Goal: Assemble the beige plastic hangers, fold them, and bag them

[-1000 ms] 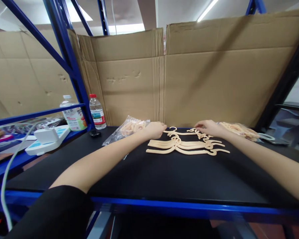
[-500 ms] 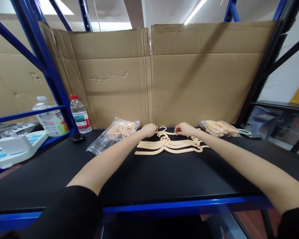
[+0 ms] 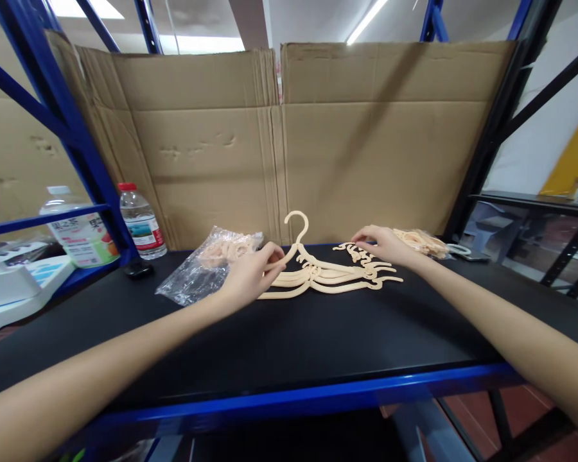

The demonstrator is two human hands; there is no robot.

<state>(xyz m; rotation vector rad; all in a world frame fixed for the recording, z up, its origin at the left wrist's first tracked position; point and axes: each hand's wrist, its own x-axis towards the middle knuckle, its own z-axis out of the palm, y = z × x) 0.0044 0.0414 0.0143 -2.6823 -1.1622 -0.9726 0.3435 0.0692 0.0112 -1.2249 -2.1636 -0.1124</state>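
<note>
My left hand [image 3: 254, 273] pinches one arm of a cream clothes hanger [image 3: 297, 224], tilted up so its hook rises above the others. Beneath it, a row of cream hangers [image 3: 347, 287] lies overlapped on the black tabletop. My right hand [image 3: 380, 242] is at the back right, fingers bent and closed over small curved cream pieces [image 3: 359, 255]; what sits between the fingertips is hidden.
A clear plastic bag [image 3: 187, 274] with cream parts lies left of the hangers, another bag [image 3: 426, 242] behind my right hand. A red-capped bottle [image 3: 142, 224], a larger bottle [image 3: 84, 231] and a black object [image 3: 138, 268] stand left. Cardboard [image 3: 212, 154] walls the back.
My left hand has drawn back toward me and left, raising the hanger's hook end. My right hand has moved right, away from that hanger, to the small pieces. The view shifted slightly.
</note>
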